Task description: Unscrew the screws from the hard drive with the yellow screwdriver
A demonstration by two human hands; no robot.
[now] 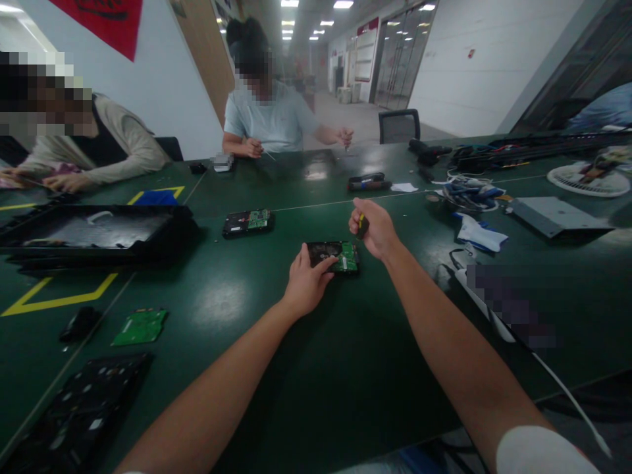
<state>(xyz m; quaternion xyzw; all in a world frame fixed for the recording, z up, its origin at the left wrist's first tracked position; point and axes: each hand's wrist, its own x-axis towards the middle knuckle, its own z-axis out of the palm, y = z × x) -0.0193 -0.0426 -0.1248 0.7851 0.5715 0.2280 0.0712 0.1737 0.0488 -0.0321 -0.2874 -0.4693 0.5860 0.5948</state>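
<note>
Here the left hand (307, 284) pins a hard drive (334, 256) while the right hand (374, 229) grips a screwdriver (362, 224).

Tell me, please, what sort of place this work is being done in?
Probably an electronics teardown or repair workshop: a long green table shared with seated co-workers, hard drives with exposed boards, a loose circuit board, and a small screwdriver in the right hand.
</note>
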